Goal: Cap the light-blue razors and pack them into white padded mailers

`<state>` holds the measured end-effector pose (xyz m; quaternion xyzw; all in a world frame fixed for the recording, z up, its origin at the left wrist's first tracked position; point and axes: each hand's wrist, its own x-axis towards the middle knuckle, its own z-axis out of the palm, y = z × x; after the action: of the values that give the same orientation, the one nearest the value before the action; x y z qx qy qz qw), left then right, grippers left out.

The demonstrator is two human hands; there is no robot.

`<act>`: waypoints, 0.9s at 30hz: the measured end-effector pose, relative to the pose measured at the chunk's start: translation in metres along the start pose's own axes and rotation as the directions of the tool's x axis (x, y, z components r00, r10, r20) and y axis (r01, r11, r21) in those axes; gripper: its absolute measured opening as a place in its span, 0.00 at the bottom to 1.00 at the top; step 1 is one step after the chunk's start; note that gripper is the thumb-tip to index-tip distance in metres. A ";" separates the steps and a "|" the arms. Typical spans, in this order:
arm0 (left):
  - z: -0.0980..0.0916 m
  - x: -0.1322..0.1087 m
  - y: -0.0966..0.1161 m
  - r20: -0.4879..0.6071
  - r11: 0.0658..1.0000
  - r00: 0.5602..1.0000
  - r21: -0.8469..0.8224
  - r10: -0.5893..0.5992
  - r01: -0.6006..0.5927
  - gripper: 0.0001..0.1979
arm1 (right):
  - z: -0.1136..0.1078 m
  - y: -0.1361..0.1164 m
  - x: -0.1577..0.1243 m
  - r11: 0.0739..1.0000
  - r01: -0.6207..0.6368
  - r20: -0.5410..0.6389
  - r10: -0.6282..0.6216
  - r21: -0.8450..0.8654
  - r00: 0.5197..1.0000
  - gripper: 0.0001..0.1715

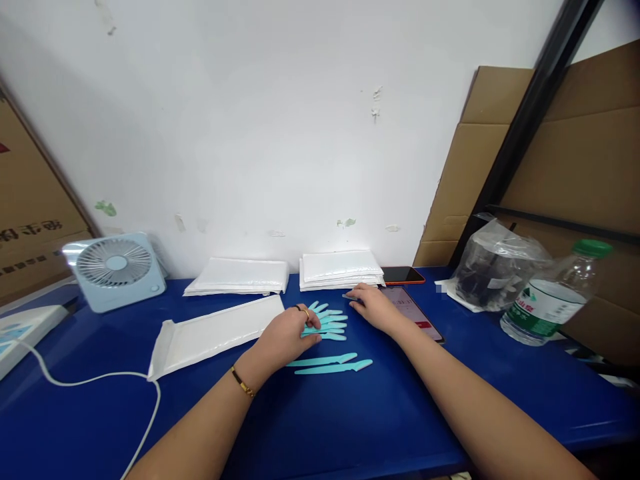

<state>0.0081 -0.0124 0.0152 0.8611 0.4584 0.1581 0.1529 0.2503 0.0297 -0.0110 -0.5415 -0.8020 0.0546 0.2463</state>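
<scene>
Several small teal plastic knives point(327, 320) lie fanned out on the blue table point(350, 413). My left hand point(287, 335), with a ring and a gold bracelet, rests on the handles of that fan, fingers curled over them. Two more teal knives point(333, 364) lie side by side just in front. My right hand point(373, 305) lies palm down to the right of the fan, fingers stretched toward the stack of white bags point(341, 268), its fingertips touching something small I cannot make out. An open white padded envelope point(215, 333) lies left of my left hand.
A second pile of white bags point(237, 277) sits by the wall. A phone point(417, 313) lies under my right wrist, another phone point(403, 275) behind it. A small blue fan point(117, 270) with a white cable, a plastic-wrapped item point(495, 267), a water bottle point(553, 297) and cardboard point(575, 153) surround.
</scene>
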 end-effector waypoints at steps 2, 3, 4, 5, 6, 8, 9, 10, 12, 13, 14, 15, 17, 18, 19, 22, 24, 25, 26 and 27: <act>0.000 -0.003 0.003 0.125 0.997 0.990 -0.026 0.068 -0.066 0.12 | 0.004 0.001 0.003 0.996 -0.002 0.038 0.006 -0.092 0.999 0.15; 0.001 -0.004 0.005 0.170 0.996 0.981 -0.029 0.091 -0.087 0.11 | 0.006 0.001 0.004 0.992 -0.011 0.057 0.019 -0.126 0.998 0.14; 0.002 -0.005 0.006 0.196 0.995 0.975 -0.023 0.101 -0.099 0.10 | 0.006 0.001 0.004 0.988 -0.022 0.070 0.033 -0.152 0.997 0.12; 0.004 -0.005 0.007 0.206 0.994 0.973 -0.009 0.105 -0.105 0.09 | 0.006 0.000 0.003 0.985 -0.033 0.079 0.047 -0.170 0.996 0.11; 0.006 -0.005 0.007 0.205 0.994 0.973 0.013 0.106 -0.111 0.07 | 0.006 -0.001 0.003 0.982 -0.043 0.082 0.059 -0.183 0.995 0.10; 0.008 -0.005 0.008 0.183 0.989 0.977 0.079 0.112 -0.129 0.05 | 0.003 -0.002 0.000 0.979 -0.059 0.077 0.076 -0.195 0.994 0.08; 0.009 -0.004 0.008 0.165 0.984 0.980 0.121 0.113 -0.134 0.05 | 0.001 -0.003 -0.002 0.977 -0.063 0.080 0.081 -0.202 0.993 0.08; 0.010 -0.004 0.008 0.147 0.978 0.983 0.162 0.109 -0.132 0.05 | -0.002 -0.003 -0.004 0.980 -0.059 0.093 0.078 -0.191 0.993 0.08; 0.009 -0.003 0.007 0.115 0.969 0.989 0.218 0.092 -0.115 0.06 | -0.008 -0.003 -0.009 0.997 -0.028 0.143 0.038 -0.071 0.989 0.08; 0.008 -0.002 0.007 0.106 0.968 0.991 0.224 0.087 -0.109 0.07 | -0.012 -0.003 -0.011 0.999 -0.009 0.171 0.003 0.033 0.985 0.08; 0.007 -0.002 0.006 0.101 0.970 0.991 0.219 0.087 -0.107 0.08 | -0.016 -0.003 -0.013 0.989 0.005 0.198 -0.036 0.151 0.980 0.08; 0.005 -0.001 0.004 0.094 0.973 0.992 0.207 0.089 -0.106 0.08 | -0.019 -0.004 -0.016 0.964 0.011 0.225 -0.073 0.264 0.972 0.08; 0.001 -0.001 0.003 0.075 0.979 0.993 0.177 0.089 -0.101 0.09 | -0.025 -0.005 -0.019 0.909 -0.002 0.286 -0.128 0.416 0.950 0.09; 0.000 -0.001 0.002 0.065 0.982 0.994 0.164 0.084 -0.094 0.09 | -0.027 -0.006 -0.020 0.890 -0.017 0.320 -0.146 0.456 0.936 0.10; -0.002 0.000 0.002 0.055 0.985 0.996 0.153 0.075 -0.083 0.09 | -0.028 -0.008 -0.020 0.876 -0.031 0.350 -0.160 0.482 0.923 0.11; -0.005 0.000 0.003 0.048 0.992 0.998 0.117 0.048 -0.053 0.09 | -0.028 -0.012 -0.021 0.862 -0.062 0.386 -0.160 0.503 0.909 0.12; -0.006 0.000 0.004 0.054 0.994 0.998 0.101 0.041 -0.046 0.08 | -0.027 -0.014 -0.021 0.868 -0.073 0.385 -0.141 0.491 0.912 0.12; -0.006 0.000 0.004 0.056 0.994 0.998 0.095 0.042 -0.047 0.08 | -0.027 -0.015 -0.021 0.873 -0.077 0.385 -0.133 0.482 0.913 0.12; -0.006 0.000 0.005 0.058 0.995 0.997 0.089 0.046 -0.051 0.08 | -0.027 -0.017 -0.021 0.877 -0.079 0.384 -0.125 0.475 0.915 0.13; -0.006 0.000 0.005 0.059 0.995 0.997 0.086 0.051 -0.056 0.08 | -0.027 -0.019 -0.022 0.879 -0.080 0.381 -0.121 0.470 0.917 0.12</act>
<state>0.0093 -0.0144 0.0224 0.8830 0.4372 0.1177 0.1237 0.2532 -0.0021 0.0123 -0.4328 -0.8026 0.3565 0.2033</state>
